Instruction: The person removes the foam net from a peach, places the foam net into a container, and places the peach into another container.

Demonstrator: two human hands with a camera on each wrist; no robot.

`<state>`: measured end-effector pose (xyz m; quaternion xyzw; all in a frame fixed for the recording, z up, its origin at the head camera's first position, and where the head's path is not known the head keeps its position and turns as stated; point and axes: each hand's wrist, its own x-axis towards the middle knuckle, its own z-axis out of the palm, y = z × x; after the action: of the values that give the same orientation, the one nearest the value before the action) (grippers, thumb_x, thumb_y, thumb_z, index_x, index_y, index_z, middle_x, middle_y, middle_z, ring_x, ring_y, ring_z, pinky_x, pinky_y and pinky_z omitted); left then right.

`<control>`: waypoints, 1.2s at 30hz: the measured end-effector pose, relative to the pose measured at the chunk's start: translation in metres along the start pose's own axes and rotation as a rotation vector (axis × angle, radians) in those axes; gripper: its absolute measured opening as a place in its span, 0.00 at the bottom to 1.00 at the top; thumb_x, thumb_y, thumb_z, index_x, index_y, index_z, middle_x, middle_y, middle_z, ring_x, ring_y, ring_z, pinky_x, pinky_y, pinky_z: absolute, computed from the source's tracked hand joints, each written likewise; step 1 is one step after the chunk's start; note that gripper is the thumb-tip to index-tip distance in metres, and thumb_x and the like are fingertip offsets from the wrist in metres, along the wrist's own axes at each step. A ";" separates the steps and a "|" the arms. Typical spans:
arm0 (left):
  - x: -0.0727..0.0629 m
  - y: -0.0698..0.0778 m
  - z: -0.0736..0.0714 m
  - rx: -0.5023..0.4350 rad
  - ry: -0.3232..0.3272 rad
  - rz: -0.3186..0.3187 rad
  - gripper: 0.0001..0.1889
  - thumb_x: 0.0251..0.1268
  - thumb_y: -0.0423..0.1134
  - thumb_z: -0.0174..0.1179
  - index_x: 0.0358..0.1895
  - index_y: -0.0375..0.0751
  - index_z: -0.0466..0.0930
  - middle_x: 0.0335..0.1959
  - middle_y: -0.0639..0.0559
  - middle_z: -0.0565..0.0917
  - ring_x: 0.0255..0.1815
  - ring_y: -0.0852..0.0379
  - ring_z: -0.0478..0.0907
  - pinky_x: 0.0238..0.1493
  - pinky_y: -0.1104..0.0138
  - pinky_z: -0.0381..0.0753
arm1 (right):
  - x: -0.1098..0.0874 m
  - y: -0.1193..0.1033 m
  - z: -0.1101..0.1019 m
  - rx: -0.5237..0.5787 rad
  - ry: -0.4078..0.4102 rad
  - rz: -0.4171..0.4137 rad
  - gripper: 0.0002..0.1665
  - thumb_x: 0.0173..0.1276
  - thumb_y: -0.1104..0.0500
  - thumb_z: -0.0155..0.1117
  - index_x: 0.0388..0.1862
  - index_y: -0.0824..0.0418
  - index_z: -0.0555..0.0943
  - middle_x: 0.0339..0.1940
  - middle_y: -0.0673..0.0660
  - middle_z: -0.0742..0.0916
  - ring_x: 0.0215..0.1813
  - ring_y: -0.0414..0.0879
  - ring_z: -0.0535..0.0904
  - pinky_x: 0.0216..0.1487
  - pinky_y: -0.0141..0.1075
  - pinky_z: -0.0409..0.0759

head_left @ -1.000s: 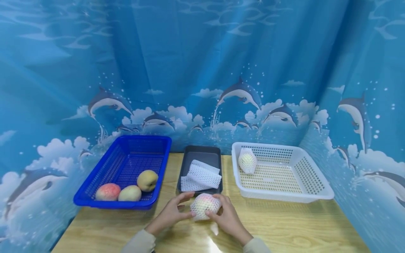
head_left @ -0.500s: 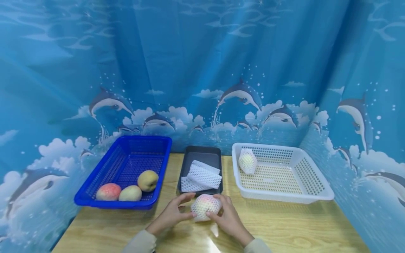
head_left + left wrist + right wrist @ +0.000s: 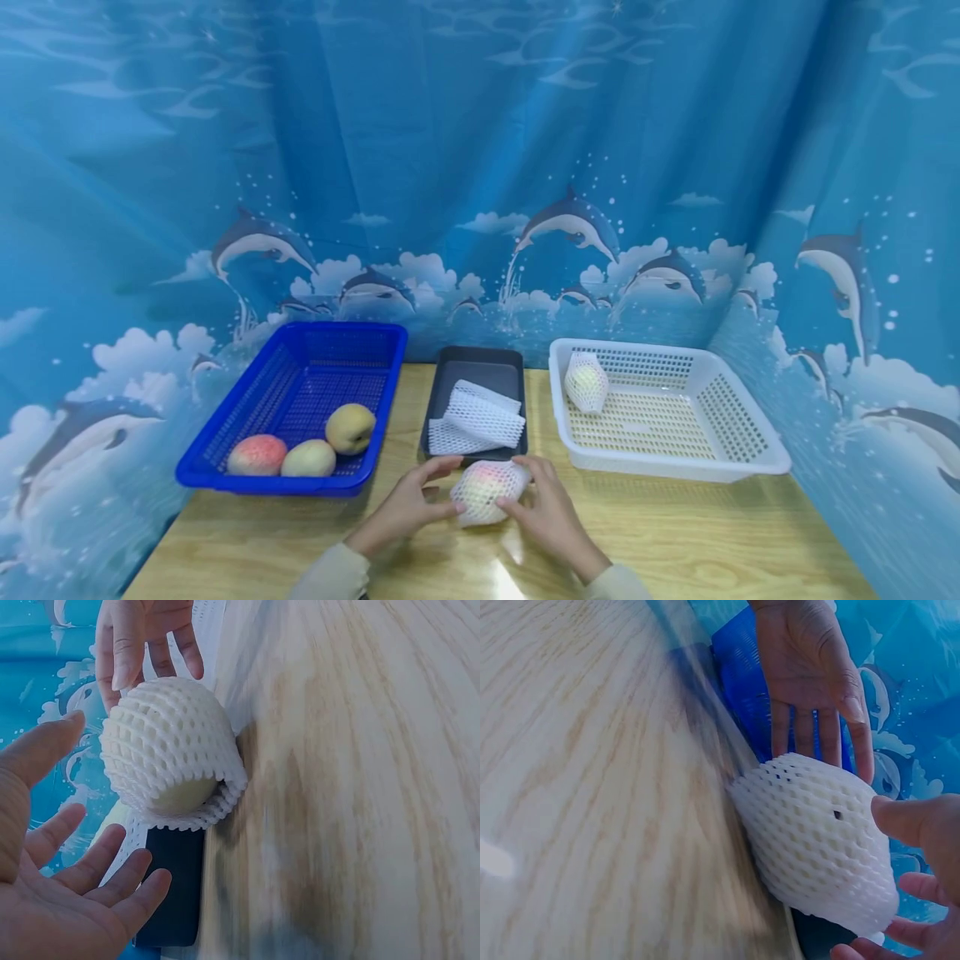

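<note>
A peach in a white foam net is at the front of the table, between both hands, its pink skin showing through the mesh. My right hand holds its right end, thumb at the near side and fingers at the far side. At the other end, my left hand is spread around the peach; in the left wrist view its fingers stand apart from the net. That view also shows bare fruit through the net's opening. Just behind, a dark tray bears several flat white foam nets.
To the left stands a blue basket with three bare fruits: a red peach, a pale one and a yellowish one. A white basket at the right holds a netted fruit. A dolphin-print curtain hangs behind.
My right hand has shifted slightly to the right, and the net's right end reaches a little farther that way. My left hand stays nearly still.
</note>
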<state>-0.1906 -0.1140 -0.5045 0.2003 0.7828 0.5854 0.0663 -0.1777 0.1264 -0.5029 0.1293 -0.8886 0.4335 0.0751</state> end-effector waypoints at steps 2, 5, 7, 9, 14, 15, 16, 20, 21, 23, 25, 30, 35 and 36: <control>0.000 0.001 -0.001 0.009 -0.001 0.000 0.36 0.52 0.40 0.72 0.65 0.34 0.68 0.64 0.34 0.71 0.65 0.35 0.67 0.63 0.43 0.70 | 0.000 -0.001 -0.004 -0.011 0.012 -0.018 0.37 0.54 0.51 0.74 0.61 0.62 0.72 0.60 0.63 0.76 0.54 0.59 0.76 0.49 0.50 0.81; 0.001 0.008 -0.003 -0.003 -0.007 -0.006 0.36 0.53 0.39 0.71 0.65 0.33 0.68 0.64 0.34 0.71 0.65 0.34 0.66 0.64 0.42 0.68 | 0.002 -0.004 -0.011 0.003 0.009 -0.018 0.37 0.54 0.52 0.75 0.61 0.61 0.72 0.60 0.64 0.76 0.55 0.63 0.75 0.47 0.51 0.82; 0.003 0.013 -0.005 -0.003 -0.004 -0.001 0.36 0.52 0.38 0.71 0.65 0.32 0.68 0.64 0.35 0.72 0.64 0.34 0.67 0.63 0.42 0.68 | 0.004 -0.005 -0.017 0.028 0.005 -0.027 0.37 0.54 0.54 0.75 0.61 0.62 0.72 0.60 0.66 0.76 0.56 0.65 0.73 0.49 0.53 0.81; 0.006 0.018 -0.008 0.009 0.000 0.011 0.35 0.52 0.37 0.71 0.65 0.33 0.68 0.63 0.36 0.73 0.63 0.34 0.67 0.63 0.42 0.69 | 0.006 -0.007 -0.022 0.068 -0.001 -0.023 0.37 0.55 0.55 0.74 0.62 0.62 0.72 0.60 0.66 0.75 0.59 0.66 0.72 0.50 0.55 0.81; 0.010 0.029 -0.017 0.057 0.007 0.055 0.34 0.53 0.35 0.71 0.65 0.33 0.69 0.63 0.37 0.74 0.63 0.33 0.68 0.62 0.41 0.69 | 0.008 -0.012 -0.038 0.110 0.007 -0.054 0.37 0.56 0.56 0.74 0.63 0.62 0.72 0.62 0.64 0.76 0.62 0.64 0.70 0.56 0.58 0.77; 0.011 0.031 -0.019 0.058 0.006 0.061 0.34 0.53 0.35 0.71 0.65 0.33 0.69 0.63 0.36 0.73 0.63 0.33 0.67 0.62 0.40 0.69 | 0.008 -0.014 -0.041 0.117 0.003 -0.055 0.37 0.56 0.56 0.74 0.64 0.61 0.71 0.62 0.63 0.75 0.63 0.63 0.70 0.57 0.58 0.77; 0.011 0.033 -0.020 0.059 0.005 0.059 0.34 0.53 0.36 0.71 0.65 0.33 0.69 0.63 0.36 0.73 0.64 0.33 0.67 0.63 0.40 0.68 | 0.008 -0.015 -0.045 0.121 0.000 -0.058 0.37 0.57 0.56 0.73 0.64 0.60 0.71 0.63 0.62 0.75 0.63 0.63 0.70 0.58 0.57 0.76; 0.011 0.042 -0.029 0.098 0.009 0.081 0.35 0.54 0.39 0.71 0.65 0.34 0.68 0.64 0.37 0.72 0.64 0.34 0.67 0.62 0.40 0.69 | 0.010 -0.019 -0.062 0.139 -0.028 -0.095 0.38 0.59 0.56 0.72 0.66 0.59 0.69 0.66 0.62 0.74 0.65 0.62 0.69 0.61 0.55 0.74; 0.011 0.043 -0.032 0.112 0.014 0.093 0.35 0.53 0.39 0.71 0.65 0.34 0.69 0.64 0.36 0.73 0.64 0.34 0.67 0.61 0.40 0.70 | 0.010 -0.020 -0.066 0.140 -0.033 -0.108 0.38 0.59 0.56 0.72 0.67 0.59 0.69 0.67 0.62 0.73 0.66 0.62 0.68 0.62 0.55 0.74; 0.011 0.047 -0.037 0.144 0.027 0.108 0.36 0.53 0.41 0.72 0.65 0.35 0.69 0.63 0.37 0.73 0.64 0.35 0.68 0.61 0.41 0.71 | 0.010 -0.020 -0.074 0.122 -0.045 -0.139 0.39 0.60 0.56 0.71 0.69 0.59 0.67 0.69 0.62 0.71 0.67 0.61 0.67 0.63 0.53 0.73; 0.011 0.050 -0.041 0.164 0.040 0.120 0.35 0.53 0.41 0.72 0.65 0.35 0.69 0.63 0.38 0.74 0.64 0.36 0.68 0.61 0.42 0.71 | 0.011 -0.021 -0.082 0.107 -0.044 -0.172 0.40 0.60 0.57 0.71 0.70 0.58 0.66 0.69 0.62 0.70 0.68 0.61 0.67 0.63 0.53 0.72; 0.008 0.057 -0.052 0.199 0.077 0.123 0.35 0.53 0.42 0.71 0.65 0.37 0.70 0.64 0.40 0.74 0.65 0.38 0.68 0.61 0.46 0.73 | 0.012 -0.018 -0.100 0.092 -0.017 -0.218 0.40 0.61 0.58 0.70 0.70 0.58 0.65 0.70 0.64 0.70 0.69 0.60 0.66 0.63 0.54 0.72; 0.003 0.058 -0.061 0.191 0.119 0.092 0.35 0.53 0.41 0.72 0.66 0.39 0.70 0.65 0.40 0.72 0.66 0.38 0.67 0.63 0.47 0.72 | 0.011 -0.013 -0.112 0.066 0.011 -0.197 0.40 0.62 0.58 0.69 0.71 0.55 0.64 0.70 0.60 0.70 0.69 0.59 0.65 0.63 0.56 0.72; 0.002 0.057 -0.062 0.193 0.130 0.091 0.35 0.53 0.40 0.72 0.66 0.38 0.69 0.65 0.40 0.72 0.66 0.38 0.67 0.63 0.47 0.72 | 0.011 -0.012 -0.114 0.056 0.016 -0.189 0.40 0.62 0.57 0.69 0.71 0.55 0.64 0.70 0.59 0.70 0.69 0.59 0.65 0.63 0.56 0.72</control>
<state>-0.2004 -0.1553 -0.4317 0.2026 0.8283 0.5215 -0.0305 -0.1823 0.2077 -0.4213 0.2110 -0.8594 0.4502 0.1191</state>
